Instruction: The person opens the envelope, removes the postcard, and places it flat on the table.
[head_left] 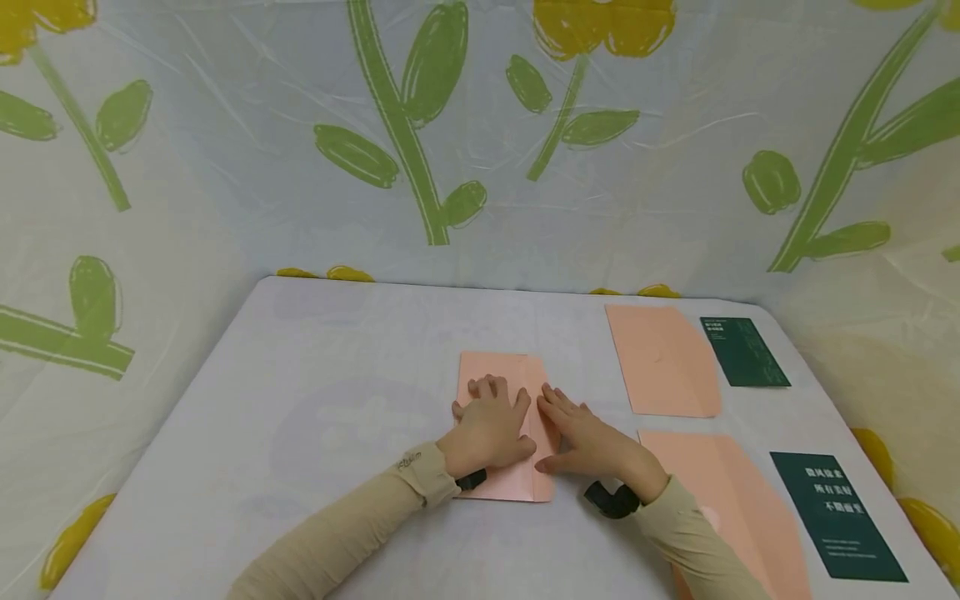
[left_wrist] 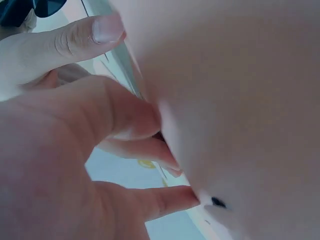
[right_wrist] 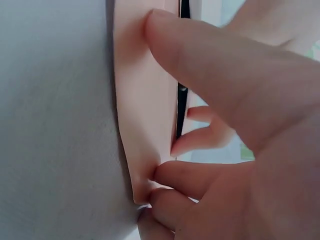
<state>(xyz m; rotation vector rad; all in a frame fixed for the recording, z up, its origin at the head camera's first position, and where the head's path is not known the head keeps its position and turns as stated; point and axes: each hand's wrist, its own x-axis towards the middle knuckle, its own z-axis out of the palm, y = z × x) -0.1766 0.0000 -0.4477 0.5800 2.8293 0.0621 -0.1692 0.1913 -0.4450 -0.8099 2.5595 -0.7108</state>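
A pink paper envelope [head_left: 487, 487] lies in front of me on the white table, its long flap on the right side. My left hand [head_left: 491, 421] presses on it with fingers spread and thumb pointing right. Along the flap's right edge, my right hand [head_left: 596, 442] rests its extended fingers and thumb. Close up in the right wrist view, the right thumb [right_wrist: 165, 35] touches the flap [right_wrist: 142, 100] and the other fingertips touch its far end. Fingertips of the left hand [left_wrist: 125, 135] meet the paper [left_wrist: 240, 100] in the left wrist view. The hands hide part of the envelope.
On the right lie two more pink envelopes, one farther back [head_left: 660, 362] and one nearer [head_left: 738, 500], partly under my right sleeve [head_left: 693, 533]. Beside them are two dark green cards with pale print, one far [head_left: 745, 352] and one near [head_left: 840, 517]. A flower-patterned sheet [head_left: 247, 167] surrounds the table.
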